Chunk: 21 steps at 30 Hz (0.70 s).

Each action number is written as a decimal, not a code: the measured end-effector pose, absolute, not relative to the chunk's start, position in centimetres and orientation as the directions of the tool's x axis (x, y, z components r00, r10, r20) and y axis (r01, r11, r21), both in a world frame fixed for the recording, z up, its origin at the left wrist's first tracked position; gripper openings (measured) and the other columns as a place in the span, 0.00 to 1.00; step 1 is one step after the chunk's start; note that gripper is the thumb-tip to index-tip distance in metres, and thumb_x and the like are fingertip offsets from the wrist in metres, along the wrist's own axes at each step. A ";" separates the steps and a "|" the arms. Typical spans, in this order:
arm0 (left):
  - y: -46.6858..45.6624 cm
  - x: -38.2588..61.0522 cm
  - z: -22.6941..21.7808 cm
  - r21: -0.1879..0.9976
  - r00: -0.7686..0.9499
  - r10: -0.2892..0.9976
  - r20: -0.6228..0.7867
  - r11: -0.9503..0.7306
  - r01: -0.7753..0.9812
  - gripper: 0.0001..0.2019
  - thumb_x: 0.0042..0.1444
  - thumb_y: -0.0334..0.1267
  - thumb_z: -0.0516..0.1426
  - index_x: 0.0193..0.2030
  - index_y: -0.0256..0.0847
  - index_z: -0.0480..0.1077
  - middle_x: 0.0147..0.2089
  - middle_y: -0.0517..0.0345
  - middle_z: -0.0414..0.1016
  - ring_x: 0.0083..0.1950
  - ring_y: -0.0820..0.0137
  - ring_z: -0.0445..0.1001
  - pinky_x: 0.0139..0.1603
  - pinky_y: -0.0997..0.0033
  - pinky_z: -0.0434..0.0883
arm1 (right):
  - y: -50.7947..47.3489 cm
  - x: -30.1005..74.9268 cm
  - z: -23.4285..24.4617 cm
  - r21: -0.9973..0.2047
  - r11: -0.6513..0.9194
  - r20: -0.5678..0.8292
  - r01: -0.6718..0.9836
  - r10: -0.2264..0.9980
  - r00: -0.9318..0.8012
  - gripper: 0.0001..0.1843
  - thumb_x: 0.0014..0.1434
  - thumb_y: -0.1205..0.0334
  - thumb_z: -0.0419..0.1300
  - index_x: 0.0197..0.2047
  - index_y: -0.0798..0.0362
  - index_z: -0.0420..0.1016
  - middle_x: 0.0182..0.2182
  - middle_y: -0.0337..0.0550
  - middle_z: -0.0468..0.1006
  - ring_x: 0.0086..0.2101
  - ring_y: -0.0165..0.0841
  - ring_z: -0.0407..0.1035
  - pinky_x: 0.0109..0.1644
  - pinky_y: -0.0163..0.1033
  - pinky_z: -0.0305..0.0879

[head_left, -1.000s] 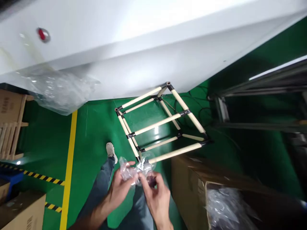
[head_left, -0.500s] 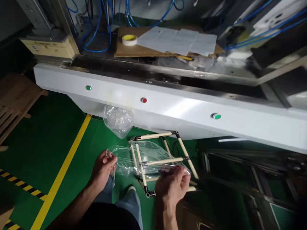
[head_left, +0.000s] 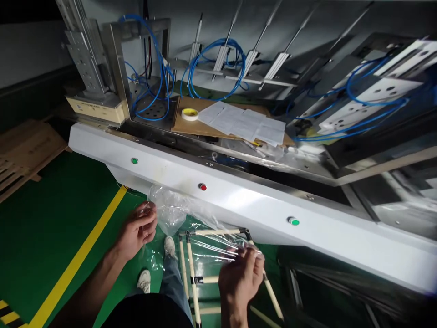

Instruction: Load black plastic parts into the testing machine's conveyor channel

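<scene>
A clear plastic bag [head_left: 208,246] stretches between my two hands, low in front of the white machine front. My left hand [head_left: 138,230] pinches one end of it, fingers bent and thumb pressed in. At the other end, my right hand [head_left: 243,273] is closed on the film, which is pulled into taut creases there. Behind the held film, another crumpled clear bag [head_left: 167,218] hangs against the machine front; the two overlap in view. Beneath the right hand stands a frame of cream tubes with black joints [head_left: 191,264].
The white machine front [head_left: 246,196] carries green and red push buttons [head_left: 203,187]. On the machine bed lie a cardboard sheet [head_left: 180,120], papers [head_left: 246,120] and a tape roll [head_left: 190,114]. Blue hoses [head_left: 218,68] loop behind. A wooden pallet [head_left: 30,155] is at left; a yellow line [head_left: 82,255] crosses the floor.
The view has tilted up, showing more of the machine. Both hands still hold the bag; the left has risen and moved left, and the film is stretched wider between them. My feet have shifted.
</scene>
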<state>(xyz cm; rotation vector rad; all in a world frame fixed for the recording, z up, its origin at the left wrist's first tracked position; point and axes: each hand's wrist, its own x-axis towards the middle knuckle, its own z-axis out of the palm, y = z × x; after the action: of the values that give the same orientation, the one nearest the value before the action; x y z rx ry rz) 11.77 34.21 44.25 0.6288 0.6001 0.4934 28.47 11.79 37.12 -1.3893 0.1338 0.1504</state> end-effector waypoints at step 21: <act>41.7 19.8 52.0 0.883 0.757 0.502 -0.418 0.423 0.206 0.29 0.55 0.67 0.68 0.45 0.40 0.81 0.21 0.68 0.55 0.17 0.81 0.42 0.15 0.77 0.42 | 26.6 45.7 45.0 -0.981 0.126 0.151 0.144 0.973 0.174 0.29 0.63 0.43 0.68 0.24 0.49 0.57 0.38 0.48 0.79 0.48 0.42 0.76 0.43 0.41 0.69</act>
<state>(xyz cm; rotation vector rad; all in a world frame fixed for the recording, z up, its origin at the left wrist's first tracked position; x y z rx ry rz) 19.75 41.69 51.95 1.1452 0.7258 0.2071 45.74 26.61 45.01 -1.2812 -1.2279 0.9048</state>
